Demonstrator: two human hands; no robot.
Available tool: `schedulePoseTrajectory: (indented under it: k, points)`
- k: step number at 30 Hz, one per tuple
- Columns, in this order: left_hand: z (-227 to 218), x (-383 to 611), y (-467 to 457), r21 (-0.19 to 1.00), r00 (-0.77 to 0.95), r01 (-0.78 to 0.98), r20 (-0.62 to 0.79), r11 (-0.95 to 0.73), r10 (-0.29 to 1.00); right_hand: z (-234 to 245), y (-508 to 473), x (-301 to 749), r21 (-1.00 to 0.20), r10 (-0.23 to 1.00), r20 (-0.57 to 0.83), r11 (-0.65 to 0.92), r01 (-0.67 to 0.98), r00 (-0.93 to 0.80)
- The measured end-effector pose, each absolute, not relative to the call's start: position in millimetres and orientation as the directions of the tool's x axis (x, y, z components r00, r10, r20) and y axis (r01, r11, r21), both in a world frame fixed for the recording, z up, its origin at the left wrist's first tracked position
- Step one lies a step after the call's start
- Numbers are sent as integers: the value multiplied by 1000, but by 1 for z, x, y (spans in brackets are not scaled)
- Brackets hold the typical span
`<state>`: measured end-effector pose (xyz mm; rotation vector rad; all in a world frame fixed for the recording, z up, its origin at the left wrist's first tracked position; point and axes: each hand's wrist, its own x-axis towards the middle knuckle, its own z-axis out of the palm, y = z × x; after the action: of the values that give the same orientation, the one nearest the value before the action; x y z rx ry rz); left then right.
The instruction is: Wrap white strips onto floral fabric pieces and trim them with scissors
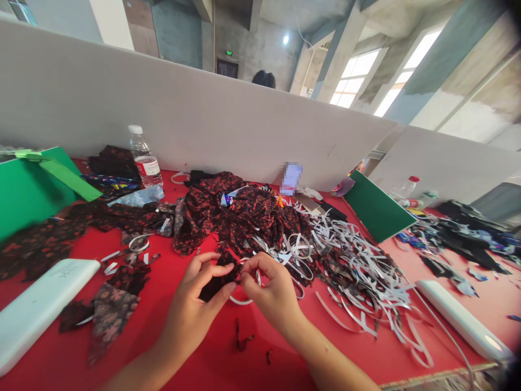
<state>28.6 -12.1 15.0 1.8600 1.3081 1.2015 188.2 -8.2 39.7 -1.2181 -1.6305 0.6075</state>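
Note:
My left hand (pixel 194 290) grips a small piece of dark patterned fabric (pixel 215 282) between its curled fingers and thumb. Close beside it, my right hand (pixel 272 290) pinches the right edge of the same piece. A white ring-shaped strip (pixel 241 301) shows just below the fingertips; whether a hand touches it I cannot tell. Beyond both hands lies a crumpled heap of black fabric with a red floral print (pixel 211 203). Thin dark scraps (pixel 243 343) rest on the red table (pixel 244 372) below the hands.
White strips (pixel 358 255) are heaped at the right, with fabric scraps among them. White elongated devices (pixel 44 307) lie on either side. Green dividers (pixel 378 209) stand left and right. A water bottle (pixel 145 160) and a lit phone (pixel 291 180) stand near the grey partition (pixel 228 125).

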Motion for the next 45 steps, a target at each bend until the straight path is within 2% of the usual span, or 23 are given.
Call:
schedulePoseTrajectory:
  k: [18, 30, 36, 42, 45]
  points:
    - [9, 26, -9, 746, 135, 487, 449, -454, 883, 39, -8, 187, -800, 904, 425, 395, 451, -38]
    - [10, 26, -10, 714, 188, 457, 504, -530, 843, 42, -8, 190, -797, 901, 428, 410, 444, -64]
    - [9, 27, -11, 786, 169, 413, 430, -460, 887, 43, -7, 192, -824, 915, 396, 390, 412, -74]
    - [10, 27, -8, 934, 198, 273, 181, -231, 963, 43, -6, 194, -834, 918, 390, 388, 392, -77]
    - [8, 26, -6, 972, 230, 175, 117, -159, 966, 42, -6, 194, -838, 918, 389, 389, 384, -81]
